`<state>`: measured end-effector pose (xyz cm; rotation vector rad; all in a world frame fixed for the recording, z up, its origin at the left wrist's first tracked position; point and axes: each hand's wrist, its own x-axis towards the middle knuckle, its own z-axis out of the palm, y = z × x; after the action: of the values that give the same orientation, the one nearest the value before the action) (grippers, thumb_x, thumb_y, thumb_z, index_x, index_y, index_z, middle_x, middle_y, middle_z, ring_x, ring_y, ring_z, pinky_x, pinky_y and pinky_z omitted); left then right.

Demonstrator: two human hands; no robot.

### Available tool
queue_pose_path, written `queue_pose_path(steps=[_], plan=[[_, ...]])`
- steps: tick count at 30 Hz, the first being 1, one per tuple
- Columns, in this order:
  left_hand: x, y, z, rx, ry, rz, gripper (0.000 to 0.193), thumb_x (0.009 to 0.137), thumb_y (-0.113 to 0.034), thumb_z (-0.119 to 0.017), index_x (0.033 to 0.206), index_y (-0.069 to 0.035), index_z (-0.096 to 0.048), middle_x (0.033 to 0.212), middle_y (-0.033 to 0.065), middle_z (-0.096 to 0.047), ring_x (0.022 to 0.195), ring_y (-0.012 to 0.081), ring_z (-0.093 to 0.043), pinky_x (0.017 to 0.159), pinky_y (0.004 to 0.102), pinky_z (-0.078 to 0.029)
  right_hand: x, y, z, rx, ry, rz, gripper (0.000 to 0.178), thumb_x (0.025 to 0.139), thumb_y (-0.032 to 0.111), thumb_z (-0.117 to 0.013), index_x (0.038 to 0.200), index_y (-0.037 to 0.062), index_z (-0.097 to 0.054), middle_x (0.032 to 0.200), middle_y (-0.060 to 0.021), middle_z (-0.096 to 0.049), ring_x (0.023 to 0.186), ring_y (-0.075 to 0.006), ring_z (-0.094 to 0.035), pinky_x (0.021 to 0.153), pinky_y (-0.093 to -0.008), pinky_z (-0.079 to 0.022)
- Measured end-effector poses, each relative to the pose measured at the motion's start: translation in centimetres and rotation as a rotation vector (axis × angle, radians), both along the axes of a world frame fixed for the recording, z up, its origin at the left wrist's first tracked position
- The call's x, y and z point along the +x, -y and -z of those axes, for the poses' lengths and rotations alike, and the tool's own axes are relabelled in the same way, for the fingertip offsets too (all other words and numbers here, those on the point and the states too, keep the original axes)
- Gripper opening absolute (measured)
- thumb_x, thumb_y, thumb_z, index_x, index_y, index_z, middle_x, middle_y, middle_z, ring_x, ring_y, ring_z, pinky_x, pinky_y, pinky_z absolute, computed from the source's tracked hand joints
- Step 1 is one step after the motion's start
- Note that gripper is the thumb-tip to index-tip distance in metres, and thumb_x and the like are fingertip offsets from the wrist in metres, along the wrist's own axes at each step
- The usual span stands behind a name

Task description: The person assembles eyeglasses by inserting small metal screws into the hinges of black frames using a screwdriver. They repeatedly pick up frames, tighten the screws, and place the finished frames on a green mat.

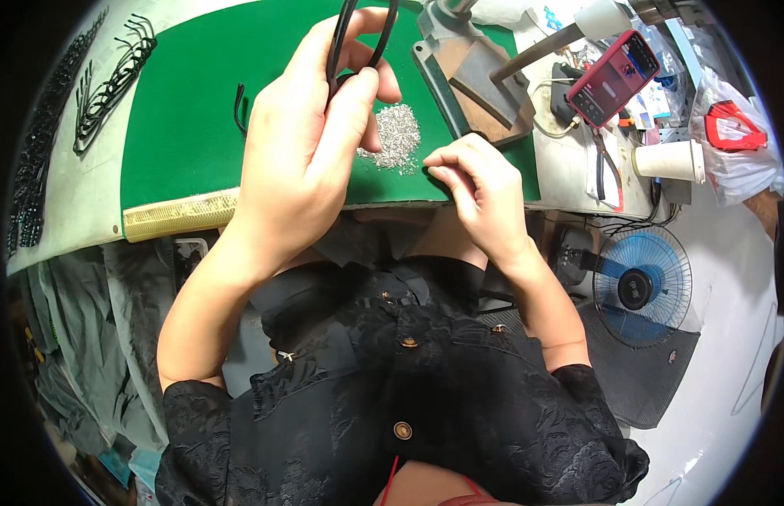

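Raised over the green mat (190, 110), my left hand (303, 143) is closed around two black strips that look like eyeglass temples (338, 42); their upper ends run out of the picture. My right hand (480, 185) has thumb and forefinger pinched together by the mat's front edge, and whatever they hold, if anything, is too small to make out. Between the hands lies a pile of tiny silvery metal pieces (398, 139), perhaps small screws, partly covered by my left fingers. A single curved black piece (239, 110) rests on the mat left of my left hand.
A heavy metal bench tool (480, 80) stands beyond my right hand. Farther right are a red-cased phone (613, 80), pliers (605, 164), a white cup (668, 161) and a blue fan (641, 287). Black eyeglass parts (114, 84) lie in rows at the left.
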<state>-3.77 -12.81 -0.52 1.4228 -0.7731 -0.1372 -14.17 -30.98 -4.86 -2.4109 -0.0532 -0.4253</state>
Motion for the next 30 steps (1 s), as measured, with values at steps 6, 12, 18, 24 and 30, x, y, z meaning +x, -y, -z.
queue_pose_path(steps=[6, 12, 18, 24, 30], plan=[[-0.1, -0.1, 0.1, -0.037, -0.103, 0.051, 0.039, 0.098, -0.010, -0.041, 0.135, 0.003, -0.040, 0.093, 0.0059, -0.055, 0.066, 0.0067, -0.052, 0.062, 0.0179, -0.044, 0.8, -0.2, 0.3, -0.070, -0.008, 0.038, 0.009, 0.078, 0.001, -0.068, 0.084, 0.0026, -0.060, 0.078, -0.0094, -0.058, 0.070, -0.0259, -0.061, 0.062, -0.0341, -0.048], [-0.7, 0.0, -0.3, -0.026, -0.153, 0.048, 0.040, 0.099, -0.010, -0.040, 0.136, 0.003, -0.039, 0.094, 0.0052, -0.054, 0.067, 0.0070, -0.053, 0.061, 0.0177, -0.046, 1.4, -1.1, 0.6, -0.206, -0.012, 0.069, 0.011, 0.079, 0.007, -0.068, 0.082, 0.0046, -0.058, 0.079, -0.0085, -0.057, 0.071, -0.0267, -0.061, 0.062, -0.0350, -0.048], [-1.1, 0.2, -1.6, -0.062, -0.204, 0.084, 0.043, 0.097, -0.011, -0.043, 0.137, 0.003, -0.035, 0.096, 0.0057, -0.052, 0.066, 0.0075, -0.052, 0.054, 0.0183, -0.048, 1.3, -1.3, 0.9, -0.254, -0.010, 0.083, 0.010, 0.080, 0.008, -0.067, 0.084, 0.0058, -0.058, 0.079, -0.0085, -0.056, 0.071, -0.0268, -0.060, 0.062, -0.0353, -0.047], [-2.4, -0.2, -4.1, -0.072, -0.545, 0.321, 0.044, 0.095, -0.010, -0.043, 0.135, 0.003, -0.032, 0.095, 0.0072, -0.050, 0.061, 0.0093, -0.050, 0.047, 0.0203, -0.048, 1.2, 0.6, -1.6, 0.126, 0.136, 0.054, 0.006, 0.086, 0.001, -0.060, 0.085, 0.0000, -0.054, 0.077, -0.0076, -0.052, 0.063, -0.0168, -0.055, 0.058, -0.0271, -0.044], [-4.0, 0.0, -6.3, 0.076, -0.754, 0.639, 0.046, 0.093, -0.004, -0.040, 0.136, 0.003, -0.026, 0.092, 0.0093, -0.047, 0.061, 0.0107, -0.051, 0.049, 0.0206, -0.049, 2.1, 2.0, -7.1, 0.329, 0.493, -0.256, 0.011, 0.091, 0.008, -0.058, 0.085, 0.0007, -0.052, 0.079, -0.0069, -0.053, 0.067, -0.0141, -0.054, 0.063, -0.0238, -0.046]])
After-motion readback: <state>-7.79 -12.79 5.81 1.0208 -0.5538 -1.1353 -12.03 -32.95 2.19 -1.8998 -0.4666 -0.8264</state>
